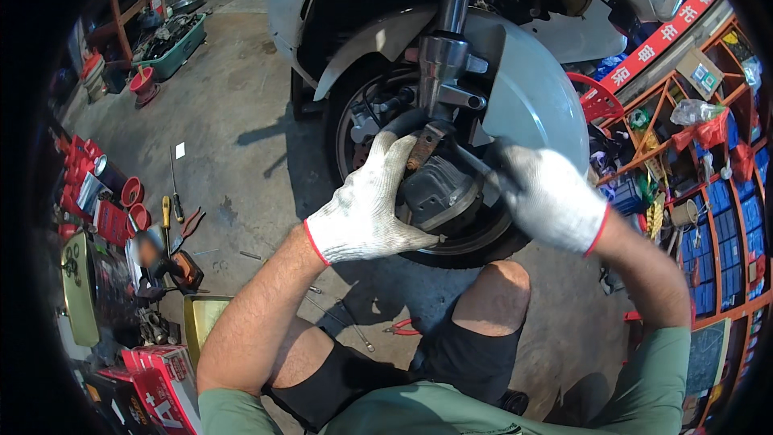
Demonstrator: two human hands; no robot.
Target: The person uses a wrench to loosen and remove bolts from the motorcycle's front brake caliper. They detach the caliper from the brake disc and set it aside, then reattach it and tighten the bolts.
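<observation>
A scooter's front wheel [451, 246] stands before me under a white mudguard [535, 93], with the silver fork leg [441, 64] running down to it. My left hand [366, 205], in a white knit glove, grips the dark brake caliper [435, 189] at the wheel's hub, beside a rusty part [421, 149]. My gloved right hand [547, 193] is closed around a dark tool handle [483, 163] that points at the caliper. My knees are bent just below the wheel.
Red pliers [403, 327] and thin metal rods [346, 322] lie on the concrete floor by my knee. Screwdrivers [167, 217], red cups and boxes crowd the left. An orange rack [708, 193] of packaged parts stands close on the right.
</observation>
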